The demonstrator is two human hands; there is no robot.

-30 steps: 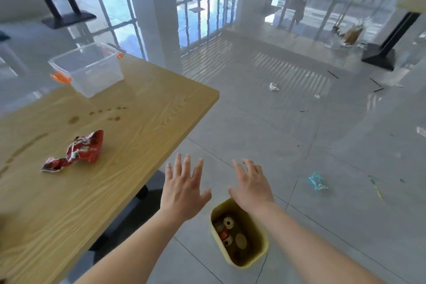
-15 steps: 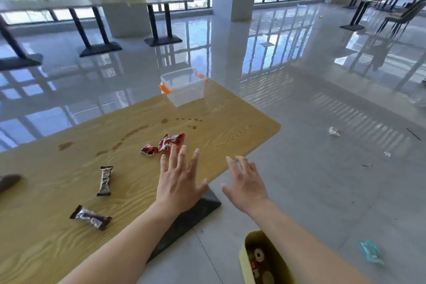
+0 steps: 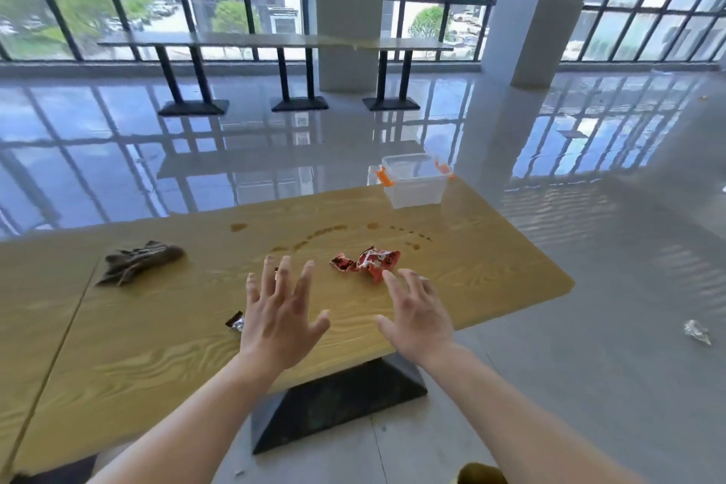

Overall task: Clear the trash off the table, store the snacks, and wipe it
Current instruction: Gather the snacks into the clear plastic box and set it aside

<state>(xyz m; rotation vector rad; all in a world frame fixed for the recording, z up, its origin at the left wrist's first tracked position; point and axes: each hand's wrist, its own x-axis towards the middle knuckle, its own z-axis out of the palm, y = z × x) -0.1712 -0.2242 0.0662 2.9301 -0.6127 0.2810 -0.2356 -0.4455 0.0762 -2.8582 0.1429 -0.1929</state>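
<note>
Both hands hovered, fingers spread and empty, over a wooden table (image 3: 157,346)

The right hand (image 3: 418,316) was just short of a crumpled red wrapper (image 3: 367,260); the left hand (image 3: 281,320) partly covered a dark candy bar (image 3: 235,322). A clear storage box (image 3: 414,185) stood at the far edge

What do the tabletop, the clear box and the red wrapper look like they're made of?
Tabletop: wood or wood-look laminate, going by the printed-looking grain and smooth matte yellow face. Box: clear, see-through plastic with orange clips. Wrapper: thin glossy film, probably plastic or foil, since it is crumpled with sharp shiny creases.
</note>
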